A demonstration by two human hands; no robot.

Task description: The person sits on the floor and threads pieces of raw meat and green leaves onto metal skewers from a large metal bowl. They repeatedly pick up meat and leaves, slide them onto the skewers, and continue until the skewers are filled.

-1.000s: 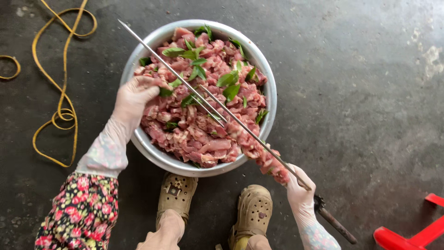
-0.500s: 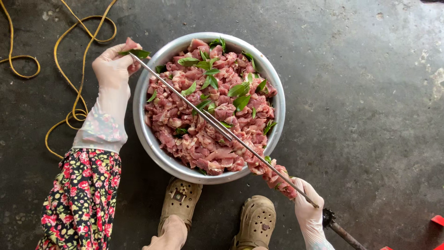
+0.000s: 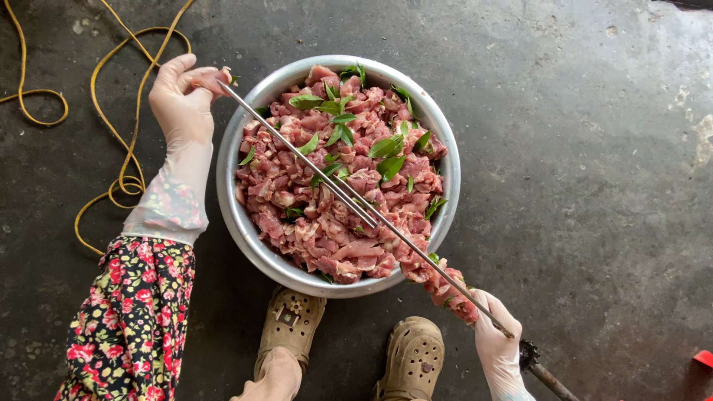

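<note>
A round metal bowl point(image 3: 226, 200) on the floor is full of raw pink meat pieces point(image 3: 334, 186) mixed with green leaves point(image 3: 386, 148). A long metal skewer point(image 3: 334, 186) runs diagonally across the bowl. My left hand point(image 3: 182, 96), in a thin clear glove, pinches a small piece at the skewer's upper left tip, just outside the rim. My right hand point(image 3: 497, 349), also gloved, grips the skewer near its handle end at lower right. A few meat pieces point(image 3: 449, 289) are threaded on the skewer just above that hand.
A yellow cord point(image 3: 122, 111) lies looped on the dark concrete floor at upper left. My feet in tan clogs point(image 3: 290, 327) stand right below the bowl. A red object point(image 3: 702, 360) shows at the right edge. My left sleeve is floral.
My left hand rose out of the meat in the bowl and went to the skewer's tip, holding a small piece there. The right hand kept its hold.
</note>
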